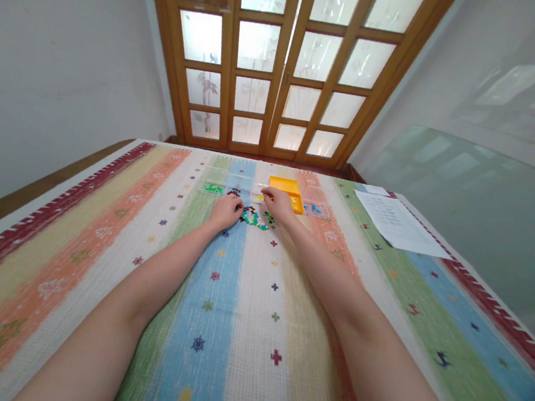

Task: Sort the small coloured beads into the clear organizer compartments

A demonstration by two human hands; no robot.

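Observation:
A ring of tiny green, blue and dark brown pieces (255,224) lies on the striped cloth between my hands. At its left edge rests my left hand (226,211), fingers curled together; whatever they pinch is too small to make out. Beyond the ring, my right hand (277,202) has its fingertips pinched over a clear box holding a few yellow pieces (258,197). I cannot tell whether a piece is between those fingertips. An orange-yellow case (285,184) stands just behind my right hand. Dark brown pieces (234,192) sit beyond my left hand.
Green pieces (213,188) lie in a clear tray at left, blue pieces (313,209) in another at right. White printed sheets (397,222) lie on the tablecloth (252,329) at right. Behind the table are wooden glazed doors (282,79); a glass panel (481,207) leans at right.

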